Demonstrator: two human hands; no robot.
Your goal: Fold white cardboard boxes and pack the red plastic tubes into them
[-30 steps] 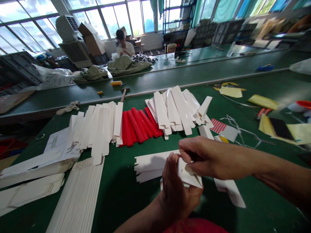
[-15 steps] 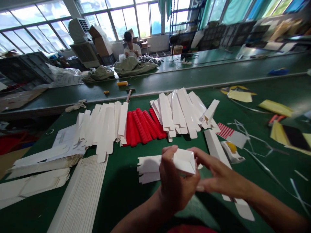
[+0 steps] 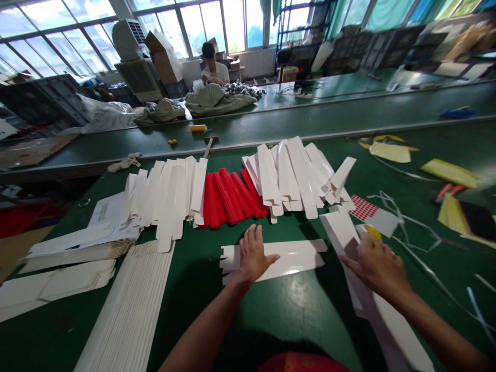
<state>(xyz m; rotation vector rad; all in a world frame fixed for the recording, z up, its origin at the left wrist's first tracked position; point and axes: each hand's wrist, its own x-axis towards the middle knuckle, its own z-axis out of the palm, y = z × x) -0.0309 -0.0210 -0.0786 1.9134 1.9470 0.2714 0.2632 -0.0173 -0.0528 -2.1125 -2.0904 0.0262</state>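
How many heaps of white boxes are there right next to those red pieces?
2. The left heap and the right heap lie on either side of the red pieces. Neither heap is hidden.

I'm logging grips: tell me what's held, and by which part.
The left hand grips nothing, spread open over the flat white cardboard blank. Whether the right hand holds anything over the long white cardboard box cannot be told.

Left hand [image 3: 253,254] palm down, fingers forward, thumb spread inward; right hand [image 3: 377,262] reaches forward, fingers slightly bent, thumb pointing inward.
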